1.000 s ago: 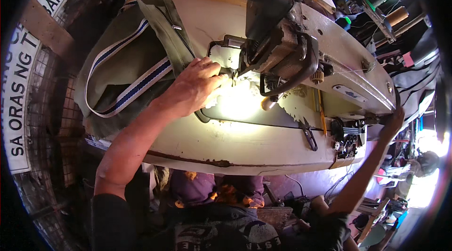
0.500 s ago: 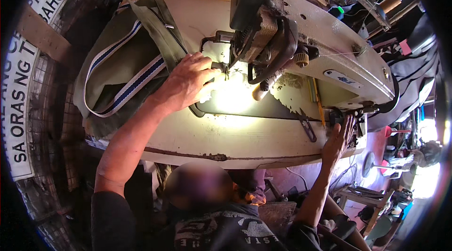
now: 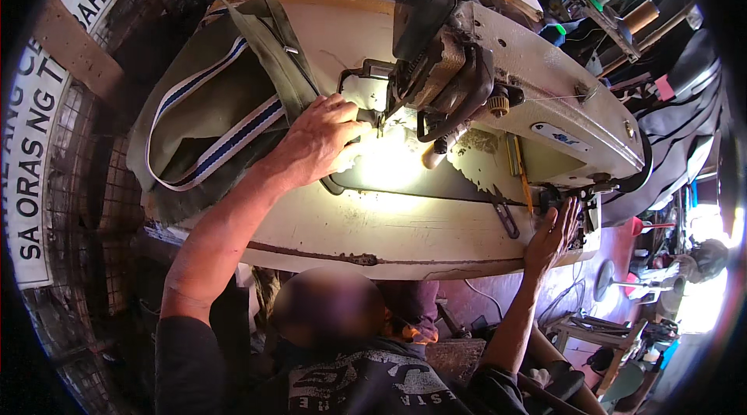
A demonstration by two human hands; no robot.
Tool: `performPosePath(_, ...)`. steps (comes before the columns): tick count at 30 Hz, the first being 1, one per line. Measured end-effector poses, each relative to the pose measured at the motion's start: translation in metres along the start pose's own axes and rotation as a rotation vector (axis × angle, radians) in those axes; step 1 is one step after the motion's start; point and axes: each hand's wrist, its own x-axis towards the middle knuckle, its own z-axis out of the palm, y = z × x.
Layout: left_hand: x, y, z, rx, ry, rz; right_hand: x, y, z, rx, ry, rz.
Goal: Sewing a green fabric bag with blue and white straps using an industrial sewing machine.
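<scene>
My left hand [image 3: 319,141] has curled fingers on the edge of an olive canvas piece [image 3: 187,131] beside the lit needle area [image 3: 380,121] of a sewing machine [image 3: 436,65]. The canvas lies on the bed's left side, with a zipper [image 3: 288,49] and a looped white-and-blue striped strap [image 3: 226,147]; what lies under my fingertips is partly hidden. My right hand [image 3: 554,234] has outstretched fingers against a dark mechanism [image 3: 583,220] at the bed's right end. Just left of it lie thread snips [image 3: 504,217] and a yellow stick-like tool [image 3: 525,189].
Thread cones [image 3: 640,17] stand on a rack at the upper right, with draped dark material [image 3: 677,127] below. Wire mesh and a sign [image 3: 39,174] line the left side. Cluttered tools and a stand [image 3: 591,337] are at the lower right.
My right hand has come from the handwheel at the far right down and leftward to the mechanism, fingers now extended. My left hand stays by the needle.
</scene>
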Motion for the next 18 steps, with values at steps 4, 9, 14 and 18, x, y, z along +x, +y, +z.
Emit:
performPosePath(4,0.0,-0.002,-0.001,0.01,-0.043,0.001,0.0,0.001,0.001,-0.023,-0.021,0.009)
performPosePath(9,0.0,-0.001,-0.001,-0.019,-0.001,-0.002,0.0,-0.005,-0.001,0.011,0.005,-0.007)
performPosePath(14,-0.002,0.0,-0.001,0.059,-0.017,0.027,-0.001,-0.006,-0.001,0.001,0.089,-0.076)
performPosePath(18,-0.003,0.002,-0.001,0.058,0.0,0.007,0.014,0.008,-0.007,0.101,0.211,-0.129)
